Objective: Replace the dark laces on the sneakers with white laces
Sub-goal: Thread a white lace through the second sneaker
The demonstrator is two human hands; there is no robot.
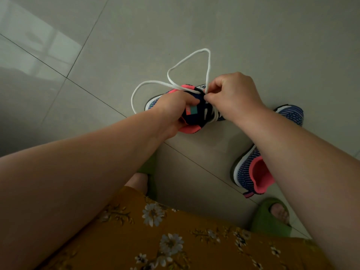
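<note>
A blue knit sneaker [196, 115] with a coral collar and white sole sits on the grey floor tiles. My left hand [173, 110] grips its tongue and collar. My right hand [231, 94] pinches a white lace [175, 67] at the eyelets near the top of the shoe. The lace runs out in two big loops over the floor beyond the shoe, and white crossings show on the sneaker's front. The second sneaker [253, 172], same colours, lies to the right, partly behind my right forearm. I see no lace on it.
My feet in green slippers [270, 217] stand close below the shoes, with a yellow flowered dress at the bottom edge. Grey floor tiles [272, 45] stretch all around.
</note>
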